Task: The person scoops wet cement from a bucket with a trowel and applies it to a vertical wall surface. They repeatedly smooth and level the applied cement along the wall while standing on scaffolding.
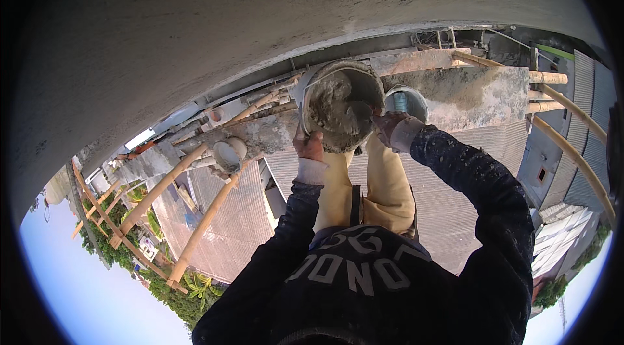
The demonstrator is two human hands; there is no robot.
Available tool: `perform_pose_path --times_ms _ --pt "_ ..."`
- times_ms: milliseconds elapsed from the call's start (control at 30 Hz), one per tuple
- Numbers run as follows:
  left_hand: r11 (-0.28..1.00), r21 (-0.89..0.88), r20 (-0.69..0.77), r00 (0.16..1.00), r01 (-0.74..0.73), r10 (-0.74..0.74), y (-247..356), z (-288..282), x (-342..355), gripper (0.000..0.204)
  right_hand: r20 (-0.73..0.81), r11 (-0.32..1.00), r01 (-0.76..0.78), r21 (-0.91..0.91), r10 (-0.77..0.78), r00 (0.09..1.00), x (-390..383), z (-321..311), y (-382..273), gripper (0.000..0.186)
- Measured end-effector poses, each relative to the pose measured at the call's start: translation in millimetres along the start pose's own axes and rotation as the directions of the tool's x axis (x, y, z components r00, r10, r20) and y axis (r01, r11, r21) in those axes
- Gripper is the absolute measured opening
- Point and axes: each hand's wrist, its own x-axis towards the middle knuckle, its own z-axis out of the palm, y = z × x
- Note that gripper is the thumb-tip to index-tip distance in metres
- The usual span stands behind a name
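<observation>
Bucket (303,101) of mortar (328,98) between left hand (309,145) and right hand (392,125)

Smooth grey concrete surface (195,33) fills the upper part of the view, bowed by the lens. Corrugated roofs (455,195) spread out below, with green trees (172,293) and blue sky (84,286) past them at lower left. Across the middle runs a mortar-stained platform (484,88); 2 thick bamboo poles (209,228) slant out from it on the left, and more bamboo shows on the right. The person wears a spattered dark top (383,306) with pale lettering and tan trousers (390,195).

The bucket is in front of the person's legs, above the platform; whether it rests there cannot be told. Wet grey mortar lies inside. Just beside it on the right is a smaller bucket (424,106); a pale bucket (227,156) sits well apart, to the left.

The left hand's fingers grip the bucket's near left edge, partly hidden. The right hand's fingers are closed at the handle end of a rounded grey scoop-like tool (359,117), its head in the mortar.
</observation>
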Motion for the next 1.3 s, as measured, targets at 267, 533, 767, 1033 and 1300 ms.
perform_pose_path --times_ms 267,533,767,1033,1300 --pt "0.916 -0.327 -0.103 0.955 0.233 -0.280 46.8 -36.5 -24.9 0.032 -0.100 0.998 0.010 0.066 -0.003 0.995 -33.0 -20.8 -75.0 0.059" --pt "0.976 -0.216 -0.300 0.953 -0.039 -0.029 53.8 -31.9 -13.4 0.037 -0.387 0.817 -0.169 -0.552 -0.070 0.920 -42.1 -81.5 -131.4 0.064" --pt "0.982 -0.135 -0.487 0.872 -0.130 0.048 71.2 -33.5 -25.2 0.043 -0.198 0.744 -0.033 -0.668 -0.134 0.971 -11.9 -43.1 -172.7 0.053" --pt "0.976 -0.096 -0.571 0.792 0.197 -0.216 63.9 -67.7 -50.3 0.047 0.114 0.665 0.252 -0.703 -0.244 0.963 -24.7 -43.7 -207.0 0.051" --pt "0.956 -0.137 -0.720 0.637 0.260 -0.276 74.3 -83.6 -82.2 0.046 0.090 0.411 0.246 -0.878 -0.362 0.928 47.6 -62.4 -221.4 0.052"
